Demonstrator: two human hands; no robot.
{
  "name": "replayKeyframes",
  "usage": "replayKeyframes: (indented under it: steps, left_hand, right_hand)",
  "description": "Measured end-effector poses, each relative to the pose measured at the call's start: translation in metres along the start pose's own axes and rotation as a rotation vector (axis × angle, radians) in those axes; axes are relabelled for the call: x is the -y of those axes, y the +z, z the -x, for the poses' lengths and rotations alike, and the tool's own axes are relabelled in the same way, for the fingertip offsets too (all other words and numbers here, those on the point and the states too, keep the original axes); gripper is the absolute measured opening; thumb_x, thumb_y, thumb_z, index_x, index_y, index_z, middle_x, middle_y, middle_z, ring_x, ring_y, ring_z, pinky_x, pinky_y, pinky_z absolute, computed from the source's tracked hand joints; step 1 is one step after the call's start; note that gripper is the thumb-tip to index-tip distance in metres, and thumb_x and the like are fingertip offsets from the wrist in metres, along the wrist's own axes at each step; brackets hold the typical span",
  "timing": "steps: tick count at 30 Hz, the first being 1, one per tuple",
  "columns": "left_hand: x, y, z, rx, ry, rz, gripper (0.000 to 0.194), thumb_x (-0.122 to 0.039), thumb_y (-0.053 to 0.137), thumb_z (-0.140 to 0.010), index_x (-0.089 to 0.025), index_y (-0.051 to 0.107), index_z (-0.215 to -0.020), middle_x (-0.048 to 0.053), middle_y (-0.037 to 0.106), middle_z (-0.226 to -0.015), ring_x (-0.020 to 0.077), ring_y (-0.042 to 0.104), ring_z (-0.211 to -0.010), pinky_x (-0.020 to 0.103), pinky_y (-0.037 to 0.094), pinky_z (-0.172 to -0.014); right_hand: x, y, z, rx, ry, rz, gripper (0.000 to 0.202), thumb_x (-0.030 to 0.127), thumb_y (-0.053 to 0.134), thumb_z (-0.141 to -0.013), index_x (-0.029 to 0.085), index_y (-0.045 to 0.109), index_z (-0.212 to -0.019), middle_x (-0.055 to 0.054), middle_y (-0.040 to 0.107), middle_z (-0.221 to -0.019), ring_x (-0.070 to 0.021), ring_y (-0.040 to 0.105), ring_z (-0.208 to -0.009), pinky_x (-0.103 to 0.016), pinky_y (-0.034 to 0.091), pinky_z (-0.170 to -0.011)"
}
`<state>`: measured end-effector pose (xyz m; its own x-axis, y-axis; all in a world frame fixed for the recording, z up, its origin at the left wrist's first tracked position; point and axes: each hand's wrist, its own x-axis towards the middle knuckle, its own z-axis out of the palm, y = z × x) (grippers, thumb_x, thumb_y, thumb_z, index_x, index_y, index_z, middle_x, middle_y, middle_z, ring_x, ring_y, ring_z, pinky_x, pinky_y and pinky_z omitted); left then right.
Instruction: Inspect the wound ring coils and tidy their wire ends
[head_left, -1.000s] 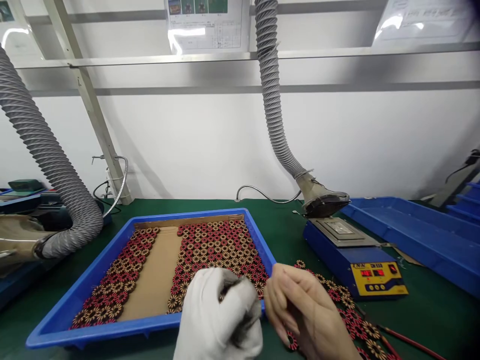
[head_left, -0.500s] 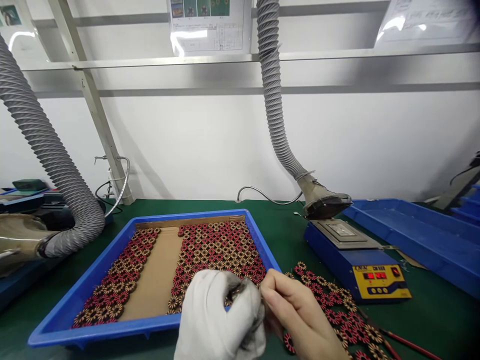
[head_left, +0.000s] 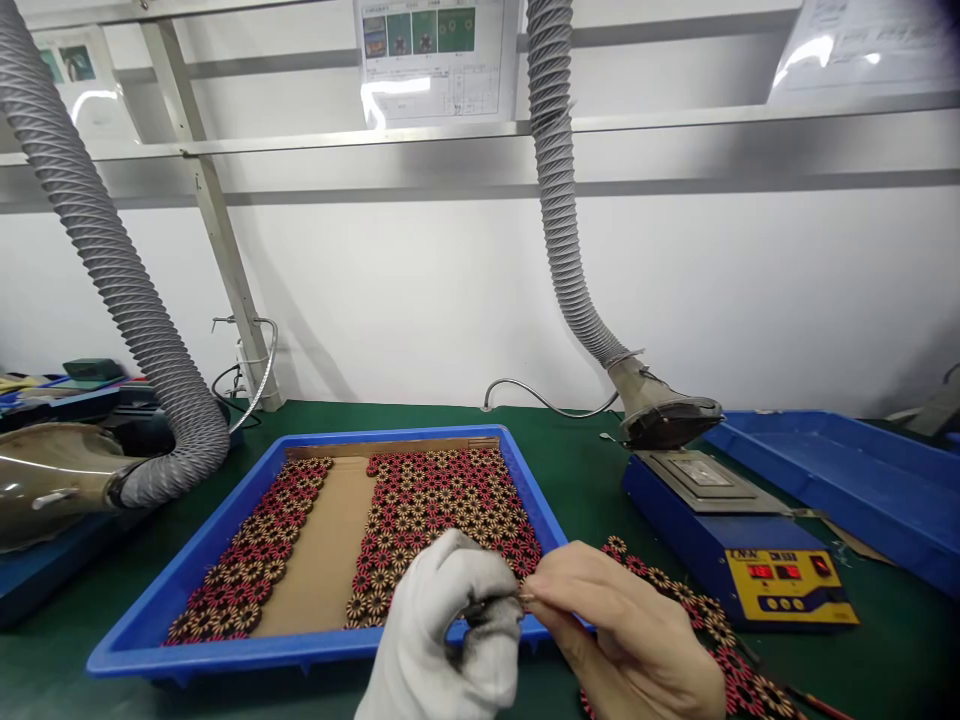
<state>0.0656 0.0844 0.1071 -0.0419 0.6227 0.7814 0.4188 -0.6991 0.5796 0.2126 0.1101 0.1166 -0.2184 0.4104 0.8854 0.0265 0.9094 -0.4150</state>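
Observation:
My left hand (head_left: 454, 635), in a white glove with dark stains at the fingertips, is closed in a pinch over the tray's front edge. Its fingertips meet those of my bare right hand (head_left: 634, 630), also pinched shut. A tiny copper-coloured bit (head_left: 525, 597) shows between the two; the rest of what they hold is hidden by the fingers. Behind them lies a blue tray (head_left: 217, 658) with rows of small ring-shaped wound coils (head_left: 442, 510), red and copper on black. Bare cardboard (head_left: 319, 550) shows between two blocks of coils. More coils (head_left: 739, 685) lie loose beside my right hand.
A blue heating unit (head_left: 787, 590) with a yellow panel stands at the right, a fume nozzle (head_left: 664, 415) over its plate. Another blue tray (head_left: 840, 470) lies beyond. A second grey hose (head_left: 112, 240) hangs at the left. A red stick (head_left: 821, 705) lies at lower right.
The whole view has shifted, so the bench things appear further right. My right hand has turned, its back now showing more, and its fingertips remain at the left hand's fingertips.

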Motion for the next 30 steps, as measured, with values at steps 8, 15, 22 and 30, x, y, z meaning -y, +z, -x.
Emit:
replayKeyframes:
  steps: [8, 15, 22, 30]
  left_hand:
    - [0.0, -0.008, -0.003, 0.122, 0.028, 0.013, 0.018, -0.009, 0.041, -0.082, -0.022, 0.054, -0.08, -0.001, 0.051, -0.069, 0.013, 0.052, -0.065, 0.024, 0.041, -0.061]
    - [-0.007, -0.001, 0.0, -0.062, 0.291, -0.456, 0.018, -0.006, 0.051, -0.078, -0.021, 0.053, -0.087, 0.003, 0.053, -0.076, 0.0165, 0.047, -0.067, 0.029, 0.04, -0.06]
    - [-0.006, 0.001, 0.001, -0.043, 0.066, -0.149, 0.021, -0.005, 0.042, -0.083, -0.024, 0.051, -0.084, -0.001, 0.048, -0.071, 0.0132, 0.046, -0.062, 0.025, 0.037, -0.058]
    - [-0.006, 0.005, 0.002, -0.029, -0.012, -0.035, 0.02, -0.008, 0.04, -0.084, -0.025, 0.05, -0.083, -0.003, 0.045, -0.071, 0.0122, 0.045, -0.066, 0.024, 0.034, -0.06]
  right_hand:
    - [-0.003, -0.004, -0.003, 0.063, -0.026, -0.021, 0.03, -0.003, 0.062, -0.083, 0.02, 0.066, -0.102, -0.005, 0.069, -0.08, -0.0188, 0.064, -0.074, -0.031, 0.053, -0.067]
    - [0.009, -0.001, 0.004, 0.127, 0.423, -0.068, 0.027, 0.021, 0.047, -0.098, 0.02, 0.049, -0.07, 0.002, 0.046, -0.058, -0.0128, 0.043, -0.051, -0.024, 0.036, -0.046]
    - [0.003, -0.001, 0.006, -0.045, 0.334, -0.265, 0.018, 0.02, 0.057, -0.095, 0.019, 0.064, -0.078, -0.001, 0.063, -0.065, -0.0133, 0.06, -0.061, -0.023, 0.047, -0.059]
    - [0.001, 0.003, 0.0, -0.05, -0.048, 0.039, 0.035, -0.007, 0.064, -0.08, 0.02, 0.069, -0.102, -0.003, 0.071, -0.081, -0.0161, 0.066, -0.073, -0.028, 0.056, -0.071]
